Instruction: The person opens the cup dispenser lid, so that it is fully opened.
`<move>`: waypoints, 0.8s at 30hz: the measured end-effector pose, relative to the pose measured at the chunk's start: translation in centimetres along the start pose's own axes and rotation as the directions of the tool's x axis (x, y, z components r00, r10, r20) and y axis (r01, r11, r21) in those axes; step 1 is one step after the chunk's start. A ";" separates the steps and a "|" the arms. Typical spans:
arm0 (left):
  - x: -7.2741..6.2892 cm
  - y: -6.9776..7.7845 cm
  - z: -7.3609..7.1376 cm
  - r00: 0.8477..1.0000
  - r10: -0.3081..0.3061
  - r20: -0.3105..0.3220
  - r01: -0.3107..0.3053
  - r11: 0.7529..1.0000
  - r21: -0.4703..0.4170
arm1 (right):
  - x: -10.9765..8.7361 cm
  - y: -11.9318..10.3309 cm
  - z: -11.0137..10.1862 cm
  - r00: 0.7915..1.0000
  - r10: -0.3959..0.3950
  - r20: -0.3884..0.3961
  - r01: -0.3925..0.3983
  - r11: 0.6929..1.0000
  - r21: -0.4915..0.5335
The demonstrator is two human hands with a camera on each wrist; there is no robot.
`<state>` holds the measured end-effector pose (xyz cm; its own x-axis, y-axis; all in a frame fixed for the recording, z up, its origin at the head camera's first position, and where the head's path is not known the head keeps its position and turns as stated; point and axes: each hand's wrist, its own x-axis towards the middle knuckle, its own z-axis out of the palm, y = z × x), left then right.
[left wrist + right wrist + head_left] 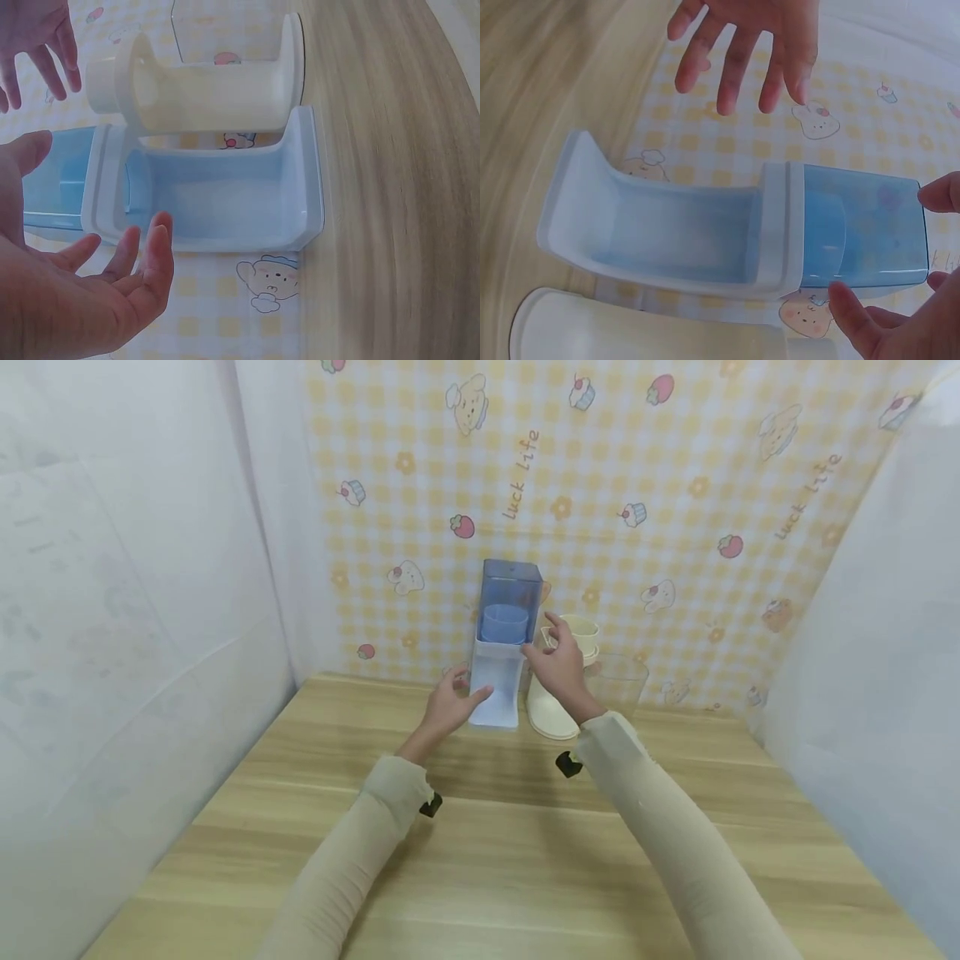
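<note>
A pale blue-white dispenser (495, 693) with a translucent blue tank (512, 585) on top stands upright against the patterned backdrop. My left hand (447, 703) is spread beside the stand's left side, its fingers apart and holding nothing. On the other side is my right hand (561, 672), level with the tank's lower part. In the right wrist view its fingertips (847, 304) lie right at the edges of the tank, with the fingers loosely extended. A round shape shows through the blue plastic.
Just right of the dispenser stands a similar cream dispenser (552, 714), partly behind my right hand. A clear container (626, 681) sits beside it. Under them is a wood-grain table (480, 877); white curtains (142, 610) hang at both sides.
</note>
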<state>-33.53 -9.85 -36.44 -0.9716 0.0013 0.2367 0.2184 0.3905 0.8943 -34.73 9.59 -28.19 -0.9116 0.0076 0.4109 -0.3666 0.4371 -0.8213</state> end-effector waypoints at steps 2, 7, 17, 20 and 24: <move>0.0 0.3 -0.1 1.000 0.010 -0.002 -0.010 1.000 0.001 | 0.3 -0.3 0.0 1.000 -0.009 -0.013 0.009 1.000 -0.006; -0.1 0.5 -0.3 1.000 0.004 0.006 -0.003 1.000 -0.001 | 0.8 -0.6 0.2 1.000 0.007 -0.003 -0.007 1.000 -0.026; -0.5 0.0 -0.6 1.000 -0.013 0.018 0.013 1.000 0.002 | 1.2 -0.9 0.9 1.000 0.022 -0.006 -0.022 0.998 -0.053; -0.5 0.0 -0.7 1.000 -0.017 0.010 0.017 1.000 0.007 | 1.5 -0.8 1.0 1.000 -0.002 -0.008 0.002 0.998 -0.057; -0.6 0.1 -0.8 1.000 -0.005 -0.015 0.005 1.000 0.010 | 2.2 -0.8 1.0 0.999 -0.046 -0.022 0.044 0.995 -0.090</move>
<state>-32.88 -10.53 -36.15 -0.9713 -0.0145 0.2375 0.2121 0.4000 0.8916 -36.58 8.37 -27.04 -0.8893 0.0076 0.4572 -0.3881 0.5162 -0.7635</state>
